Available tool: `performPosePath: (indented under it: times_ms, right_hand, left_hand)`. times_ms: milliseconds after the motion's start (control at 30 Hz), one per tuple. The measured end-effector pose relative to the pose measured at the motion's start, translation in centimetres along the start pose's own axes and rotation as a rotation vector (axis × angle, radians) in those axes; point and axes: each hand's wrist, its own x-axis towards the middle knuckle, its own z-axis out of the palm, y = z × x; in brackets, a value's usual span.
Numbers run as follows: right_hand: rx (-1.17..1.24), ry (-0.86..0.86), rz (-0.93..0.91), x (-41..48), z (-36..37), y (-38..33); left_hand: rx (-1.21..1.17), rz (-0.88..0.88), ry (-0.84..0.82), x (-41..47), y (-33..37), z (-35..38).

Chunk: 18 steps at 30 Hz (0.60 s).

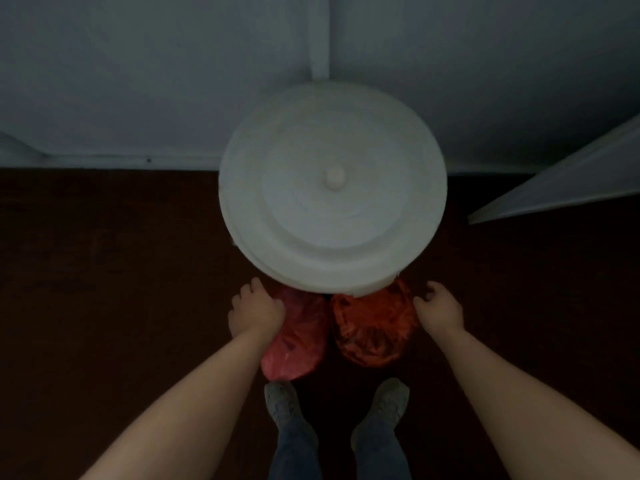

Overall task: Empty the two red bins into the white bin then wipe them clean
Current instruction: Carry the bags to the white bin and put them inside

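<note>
A big round white bin (332, 188) with its lid on and a small knob on top stands against the wall. In front of it on the floor sit two red bins lined with crumpled red plastic bags, the left red bin (298, 337) and the right red bin (372, 327). My left hand (256, 310) hovers at the left bin's outer edge, fingers loosely spread. Beside the right bin's outer edge is my right hand (440, 308), fingers slightly curled and holding nothing. The scene is dim.
The floor (104, 271) is dark brown. A pale wall (138, 81) runs behind the white bin. A light door or panel (561, 181) juts in at the right. My two feet (332, 407) in grey shoes stand just behind the red bins.
</note>
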Motion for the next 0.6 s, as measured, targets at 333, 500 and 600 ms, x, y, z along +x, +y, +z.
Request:
performPosePath:
  times_ms: [333, 500, 600]
  right_hand:
    - [0.044, 0.032, -0.137, 1.1, -7.2, -10.0]
    - [0.079, 0.004, -0.211, 4.1, -6.7, -13.5]
    - [0.092, 0.002, -0.282, 6.6, -4.9, -14.4]
  left_hand:
    - [-0.030, 0.172, 0.182, 0.7, 8.4, -9.8]
    - [-0.007, 0.307, 0.193, 4.5, 14.2, -9.5]
    - [0.042, 0.356, 0.180, 8.0, 17.3, -8.3]
